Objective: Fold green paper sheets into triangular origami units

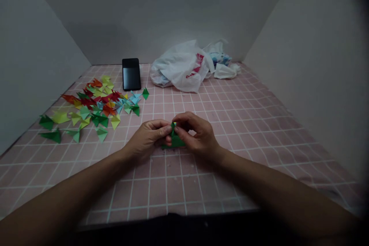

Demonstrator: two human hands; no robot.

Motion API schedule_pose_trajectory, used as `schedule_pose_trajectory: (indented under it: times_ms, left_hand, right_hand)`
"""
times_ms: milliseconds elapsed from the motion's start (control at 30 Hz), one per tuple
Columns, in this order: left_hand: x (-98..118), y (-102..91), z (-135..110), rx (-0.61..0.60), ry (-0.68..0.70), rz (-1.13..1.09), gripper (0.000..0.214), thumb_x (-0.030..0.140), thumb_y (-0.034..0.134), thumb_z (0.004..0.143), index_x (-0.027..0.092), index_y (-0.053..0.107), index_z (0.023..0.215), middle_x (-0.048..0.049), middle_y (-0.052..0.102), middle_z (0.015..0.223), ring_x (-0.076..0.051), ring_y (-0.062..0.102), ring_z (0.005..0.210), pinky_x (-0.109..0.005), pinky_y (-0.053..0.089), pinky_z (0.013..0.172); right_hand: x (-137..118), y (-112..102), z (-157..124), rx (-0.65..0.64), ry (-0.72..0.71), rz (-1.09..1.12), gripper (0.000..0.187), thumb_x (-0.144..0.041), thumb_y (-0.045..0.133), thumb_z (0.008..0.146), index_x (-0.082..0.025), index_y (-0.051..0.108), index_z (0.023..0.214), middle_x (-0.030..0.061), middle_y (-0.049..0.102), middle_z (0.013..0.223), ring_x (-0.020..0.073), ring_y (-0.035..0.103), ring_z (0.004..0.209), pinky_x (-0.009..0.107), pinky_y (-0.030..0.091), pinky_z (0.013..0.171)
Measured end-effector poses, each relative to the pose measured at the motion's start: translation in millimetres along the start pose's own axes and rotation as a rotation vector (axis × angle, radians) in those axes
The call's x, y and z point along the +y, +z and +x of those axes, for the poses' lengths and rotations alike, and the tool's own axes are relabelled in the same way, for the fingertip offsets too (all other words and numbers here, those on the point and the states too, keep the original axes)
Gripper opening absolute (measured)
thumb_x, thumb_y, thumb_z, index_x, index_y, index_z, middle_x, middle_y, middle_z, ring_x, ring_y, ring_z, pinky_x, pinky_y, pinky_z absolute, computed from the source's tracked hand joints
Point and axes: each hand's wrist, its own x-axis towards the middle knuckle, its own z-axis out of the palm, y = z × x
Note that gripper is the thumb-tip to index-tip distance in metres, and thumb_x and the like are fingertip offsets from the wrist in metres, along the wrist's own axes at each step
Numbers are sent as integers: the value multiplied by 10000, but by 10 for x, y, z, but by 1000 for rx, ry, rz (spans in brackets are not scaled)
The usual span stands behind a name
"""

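Between my two hands is a small folded piece of green paper [173, 130], held upright just above the table. My left hand [154, 133] pinches it from the left with thumb and fingers. From the right, my right hand [197, 130] grips it between thumb and forefinger, near its top. Fingertips hide much of the fold. Behind and below it lies more green paper [177, 141], flat on the cloth and partly covered by the hands; whether the two are joined I cannot tell.
Several folded paper cranes [100, 121] in red, orange, yellow, green and blue spread over the left. A black phone [131, 75] lies behind them. A white plastic bag [181, 67] and a crumpled white tissue [225, 71] sit at the back. Pale walls [314, 57] enclose the pink checked tablecloth [248, 123].
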Motion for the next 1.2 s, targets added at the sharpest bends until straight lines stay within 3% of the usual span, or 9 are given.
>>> schedule_pose_trajectory:
  times_ms: [400, 1067, 1200]
  left_hand:
    - [-28, -25, 8, 0, -41, -57, 292, 367, 920, 689, 163, 730, 779, 25, 622, 607, -75, 576, 539, -200, 525, 557]
    - [-17, 27, 1, 14, -43, -133, 389, 356, 967, 616, 123, 685, 748, 38, 619, 609, -52, 583, 531, -141, 516, 534]
    - [-4, 19, -2, 17, -36, -119, 398, 365, 971, 601, 129, 685, 748, 37, 629, 608, -56, 583, 532, -148, 509, 537]
  right_hand:
    - [-8, -35, 19, -9, -120, -133, 128, -132, 579, 956, -208, 640, 1038, 34, 634, 843, 158, 607, 751, 301, 499, 640]
    - [-67, -25, -6, 36, -193, -266, 146, -107, 564, 971, -211, 634, 1046, 48, 643, 910, 168, 647, 818, 292, 538, 691]
    - [-67, -22, 7, 32, -165, -217, 109, -103, 569, 966, -194, 621, 996, 47, 625, 889, 160, 624, 782, 282, 512, 642]
